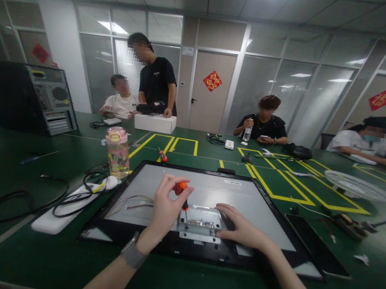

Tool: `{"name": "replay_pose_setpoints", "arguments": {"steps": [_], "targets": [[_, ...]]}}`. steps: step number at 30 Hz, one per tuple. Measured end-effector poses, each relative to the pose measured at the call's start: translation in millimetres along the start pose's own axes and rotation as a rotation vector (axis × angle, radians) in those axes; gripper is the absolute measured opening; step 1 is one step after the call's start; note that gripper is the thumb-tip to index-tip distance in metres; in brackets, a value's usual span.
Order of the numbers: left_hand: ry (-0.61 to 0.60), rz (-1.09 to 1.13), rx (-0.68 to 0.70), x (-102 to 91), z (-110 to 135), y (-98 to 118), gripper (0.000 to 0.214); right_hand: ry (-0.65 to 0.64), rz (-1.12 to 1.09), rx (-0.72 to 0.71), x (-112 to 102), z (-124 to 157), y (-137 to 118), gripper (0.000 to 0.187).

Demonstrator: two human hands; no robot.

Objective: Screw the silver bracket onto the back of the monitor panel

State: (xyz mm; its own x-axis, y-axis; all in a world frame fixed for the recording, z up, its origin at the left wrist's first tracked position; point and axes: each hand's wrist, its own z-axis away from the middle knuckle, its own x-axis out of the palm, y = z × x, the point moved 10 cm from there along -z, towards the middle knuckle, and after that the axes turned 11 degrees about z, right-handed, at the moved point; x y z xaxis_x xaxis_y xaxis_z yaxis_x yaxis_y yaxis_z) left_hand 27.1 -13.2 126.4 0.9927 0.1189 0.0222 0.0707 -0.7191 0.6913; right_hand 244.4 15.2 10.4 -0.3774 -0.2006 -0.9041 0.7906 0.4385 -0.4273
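A monitor (262, 216) lies face down on the green table, its grey back panel up inside a black frame. At its middle sits a small metal bracket plate (200, 224). My left hand (166, 207) is closed around an orange-handled screwdriver (181, 190), held upright with its tip down at the bracket's left edge. My right hand (241, 227) lies flat on the panel, fingers stretched out, touching the bracket's right side. Thin coloured wires (134, 202) run across the panel to the left of my left hand.
A pink-lidded bottle (117, 151), a white keyboard (61, 213) and black cables (29, 200) lie left of the monitor. A computer case (26, 95) stands far left. A white fan grille (357, 186) and tools lie right. Several people sit or stand at the far side.
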Motion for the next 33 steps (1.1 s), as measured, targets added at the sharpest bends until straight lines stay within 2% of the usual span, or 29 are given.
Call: {"name": "replay_pose_setpoints", "arguments": {"steps": [4,6,9,11,17,22,26,29,33], "targets": [[-0.184,0.139,-0.062,18.9,5,-3,0.026,-0.003,0.001,0.002,0,0,-1,0.08],[-0.217,0.181,-0.07,23.2,7,-1,0.026,-0.001,0.001,-0.004,0,0,-1,0.079],[-0.147,0.116,0.011,17.2,6,6,0.014,0.002,0.001,-0.01,0,0,-2,0.08],[-0.102,0.075,0.014,12.5,4,5,0.012,-0.001,-0.001,-0.004,-1,0,-2,0.081],[-0.084,0.197,-0.152,7.7,1,-14,0.024,-0.008,-0.011,0.005,-2,1,-4,0.081],[-0.128,0.148,-0.082,10.6,0,-4,0.03,-0.007,-0.007,0.008,-2,1,-2,0.081],[-0.063,-0.038,-0.013,4.8,-1,2,0.024,0.0,0.006,0.006,-2,0,-1,0.082],[-0.024,-0.079,-0.034,0.5,-1,-2,0.026,0.0,0.004,0.006,-2,0,0,0.081],[-0.052,-0.003,-0.075,3.5,0,-7,0.031,0.002,-0.001,0.001,-1,0,0,0.081]]}}
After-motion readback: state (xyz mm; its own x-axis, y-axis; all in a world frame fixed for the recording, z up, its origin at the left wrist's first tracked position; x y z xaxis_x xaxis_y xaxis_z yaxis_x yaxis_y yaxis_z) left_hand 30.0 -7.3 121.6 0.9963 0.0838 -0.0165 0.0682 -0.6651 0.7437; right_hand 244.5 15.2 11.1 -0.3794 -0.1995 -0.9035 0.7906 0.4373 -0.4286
